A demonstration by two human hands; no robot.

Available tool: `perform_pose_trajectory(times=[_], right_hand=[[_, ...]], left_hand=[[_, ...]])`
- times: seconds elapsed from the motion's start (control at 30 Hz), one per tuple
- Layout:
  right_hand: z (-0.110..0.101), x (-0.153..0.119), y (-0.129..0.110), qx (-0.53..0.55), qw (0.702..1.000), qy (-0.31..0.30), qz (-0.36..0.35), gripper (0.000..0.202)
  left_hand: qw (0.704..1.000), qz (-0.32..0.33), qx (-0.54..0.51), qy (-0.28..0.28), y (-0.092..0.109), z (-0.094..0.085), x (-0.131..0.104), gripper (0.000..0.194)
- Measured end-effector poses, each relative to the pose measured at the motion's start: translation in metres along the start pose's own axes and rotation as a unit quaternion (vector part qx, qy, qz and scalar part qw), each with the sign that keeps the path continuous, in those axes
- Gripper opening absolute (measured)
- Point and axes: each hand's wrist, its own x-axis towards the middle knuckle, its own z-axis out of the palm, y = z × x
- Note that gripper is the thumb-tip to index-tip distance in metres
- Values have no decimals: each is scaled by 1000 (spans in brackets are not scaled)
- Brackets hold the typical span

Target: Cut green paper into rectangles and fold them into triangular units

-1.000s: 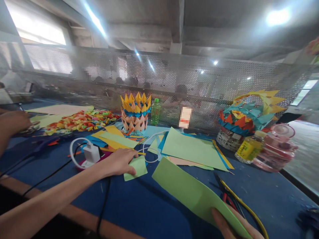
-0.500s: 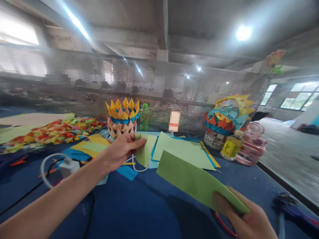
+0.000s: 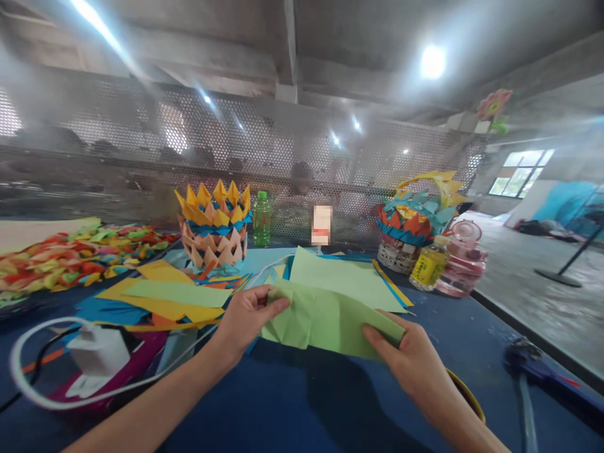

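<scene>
My left hand [image 3: 255,314] pinches a creased piece of light green paper [image 3: 290,318] between thumb and fingers. A longer green strip [image 3: 342,324] is gripped at its right end by my right hand [image 3: 396,343]. The two papers meet or overlap between my hands, above the blue table [image 3: 283,390]; whether they are joined I cannot tell. Just behind them lies a stack of light green sheets [image 3: 344,280], with blue and yellow paper edges showing under it.
Left are yellow sheets [image 3: 163,305], a white plug [image 3: 99,355] with looping cables and folded pieces [image 3: 89,258]. Behind stand a paper basket [image 3: 214,226], a green bottle [image 3: 262,220], another basket [image 3: 401,233], a yellow-labelled bottle [image 3: 428,265] and a pink bottle [image 3: 462,264]. Blue tool [image 3: 542,371] at right.
My hands have come together, bringing the left green piece and the right strip into contact or overlap. The strip has risen away from the table's front. The camera view has turned slightly right.
</scene>
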Motion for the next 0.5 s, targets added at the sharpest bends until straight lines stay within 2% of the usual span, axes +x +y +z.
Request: perform_pose_trajectory(times=[0.1, 0.17, 0.37, 0.43, 0.5], right_hand=[[2, 1, 6, -9, 1000, 9, 23, 31], [2, 1, 9, -4, 999, 7, 38, 33], [-1, -2, 15, -6, 999, -9, 51, 38], [-2, -2, 16, -16, 999, -11, 49, 39], [-2, -3, 16, -19, 999, -13, 46, 39]], left_hand=[[999, -3, -24, 46, -4, 3, 1, 36], [998, -13, -38, 55, -4, 6, -1, 42], [994, -38, -78, 73, 1, 12, -7, 80], [992, -39, -89, 77, 3, 13, -8, 77], [991, -40, -104, 74, 4, 15, -8, 65]])
